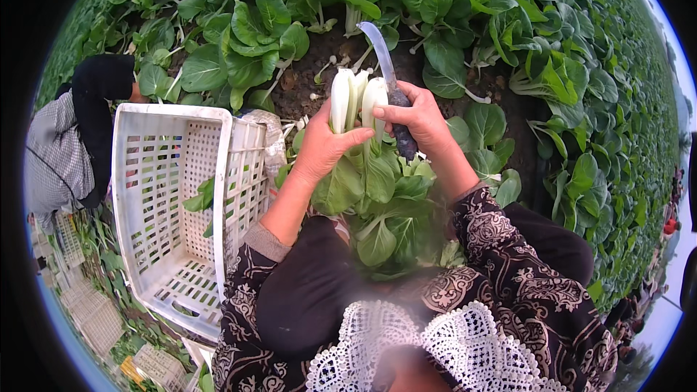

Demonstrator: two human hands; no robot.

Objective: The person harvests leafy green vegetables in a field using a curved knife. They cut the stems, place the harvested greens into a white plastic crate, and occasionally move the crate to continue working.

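Observation:
My left hand (332, 136) grips a bok choy (342, 100) by its white stalks, root end up and leaves hanging down. In my right hand (419, 114) is a curved knife (381, 51) with a dark, worn handle, its blade pointing up and away from me. The right thumb and fingers also pinch a pale stalk (375, 100) right beside the left hand's bunch. Whether that stalk is a separate plant, I cannot tell. More leafy bok choy (392, 234) lies below my hands, between my legs.
A white perforated plastic crate (224, 174) lies tipped on its side at my left, a few leaves showing through it. Beyond it crouches another person (60, 147). Standing bok choy (261, 27) grows ahead and to the right. More crates (92, 310) sit at the lower left.

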